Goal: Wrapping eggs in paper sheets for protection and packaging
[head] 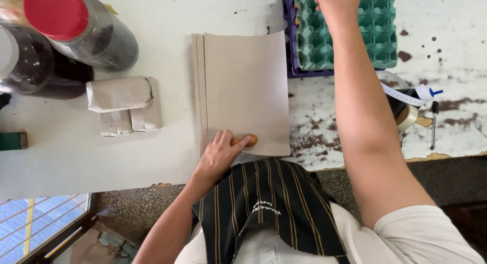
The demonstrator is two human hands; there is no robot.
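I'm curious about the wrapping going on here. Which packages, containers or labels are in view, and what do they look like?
Wrapped parcels: three grey-brown paper bundles, left of the paper stack.
Egg tray: green moulded, on a purple one, top right.
Jar: clear, dark contents, red lid, top left.
Tape roll: right edge, white strip beside it.

Seen from the head camera I was watching, three paper-wrapped packages (124,106) lay on the white table left of centre: one larger grey-brown parcel across the top, two smaller ones touching just below it. At upper left stood a clear jar with a red lid (81,26), dark contents inside, beside a second dark jar (30,66) with a pale lid. At the top edge, right of centre, I saw a green moulded egg tray (350,38) resting on a purple tray (290,46). A yellow label corner (110,9) showed behind the red-lidded jar.
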